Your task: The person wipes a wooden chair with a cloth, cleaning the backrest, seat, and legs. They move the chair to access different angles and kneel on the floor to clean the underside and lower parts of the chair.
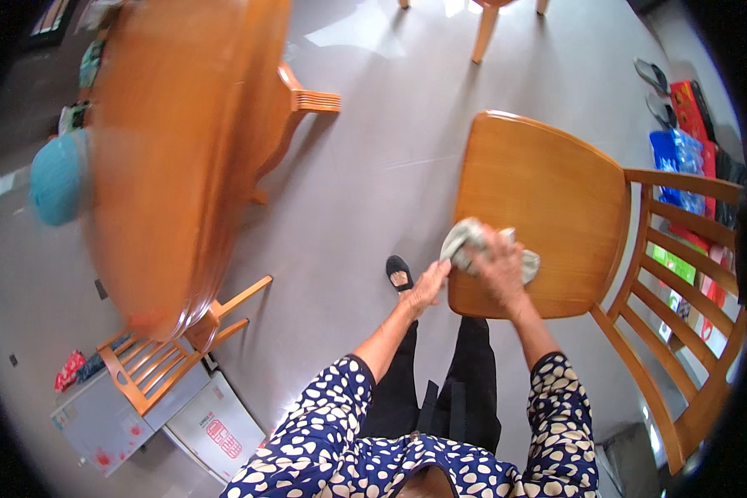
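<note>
A wooden chair with a flat seat (541, 205) and a slatted backrest (685, 267) stands before me on the right. On the near left part of the seat lies a crumpled pale cloth (464, 239). My right hand (503, 271), blurred, is on top of the cloth with its fingers in the folds. At the seat's left edge is my left hand (426, 289), its fingertips by the cloth's lower left end. Whether those fingertips grip the cloth or only touch it is unclear.
A wooden table (174, 155) with a clear cover stands left, its carved foot (317, 101) jutting out. Another chair (152, 367) is below it, near white cabinets (215, 423). A teal round object (59, 177) is far left. Slippers (652, 75) and blue-wrapped bottles (678, 165) line the right wall.
</note>
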Motion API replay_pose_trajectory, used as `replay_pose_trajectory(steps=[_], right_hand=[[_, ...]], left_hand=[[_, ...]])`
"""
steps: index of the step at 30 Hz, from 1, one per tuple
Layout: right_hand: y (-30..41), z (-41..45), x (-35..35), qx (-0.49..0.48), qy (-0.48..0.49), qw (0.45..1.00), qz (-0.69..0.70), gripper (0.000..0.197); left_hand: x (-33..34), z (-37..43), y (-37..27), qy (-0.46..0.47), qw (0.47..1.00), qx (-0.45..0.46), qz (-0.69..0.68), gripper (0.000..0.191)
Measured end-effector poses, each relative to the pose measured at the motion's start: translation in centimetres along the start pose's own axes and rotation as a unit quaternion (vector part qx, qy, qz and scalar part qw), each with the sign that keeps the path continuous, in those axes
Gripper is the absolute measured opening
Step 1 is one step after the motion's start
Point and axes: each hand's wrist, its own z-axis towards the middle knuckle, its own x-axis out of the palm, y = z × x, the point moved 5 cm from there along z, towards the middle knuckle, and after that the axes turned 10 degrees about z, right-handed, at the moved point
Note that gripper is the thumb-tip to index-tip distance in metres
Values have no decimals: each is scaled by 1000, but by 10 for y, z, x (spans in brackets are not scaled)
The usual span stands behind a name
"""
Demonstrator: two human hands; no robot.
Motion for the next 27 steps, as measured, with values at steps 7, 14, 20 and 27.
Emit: replay_pose_trajectory(steps=[7, 14, 20, 27], right_hand=[[-26, 94, -6, 232, -47, 970, -61, 53], [88, -6, 14, 58, 88, 994, 0, 38], [100, -58, 22, -46, 199, 977, 69, 24], [3, 86, -21, 243, -29, 969, 5, 36]], left_hand=[[-65, -41, 0, -170, 971, 165, 20, 53], [-108, -118, -68, -294, 885, 340, 121, 31], [-132, -258, -94, -412, 658, 541, 323, 29], [-207, -327, -45, -647, 507, 415, 389, 47]])
